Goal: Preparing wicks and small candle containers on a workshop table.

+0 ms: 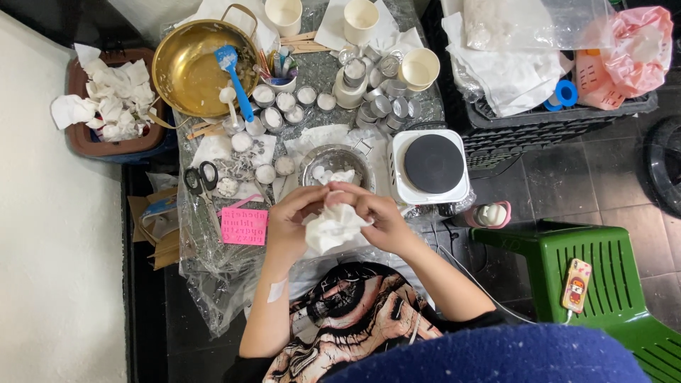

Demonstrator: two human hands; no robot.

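A: Anything obscured?

B: The crumpled white tissue (332, 228) hides whatever it wraps, if anything.

A: Grip?

B: Left hand (291, 225) and right hand (383, 221) both pinch the tissue closed, just before the small metal bowl (335, 164).

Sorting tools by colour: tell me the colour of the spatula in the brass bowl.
Blue; the spatula shows best in the head view.

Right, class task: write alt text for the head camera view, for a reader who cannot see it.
Seen from above, a person's left hand and right hand together hold a crumpled white tissue over a cluttered table. Beyond them sit a small metal bowl, a hot plate, scissors, a brass bowl with a blue spatula, and many small metal cups.
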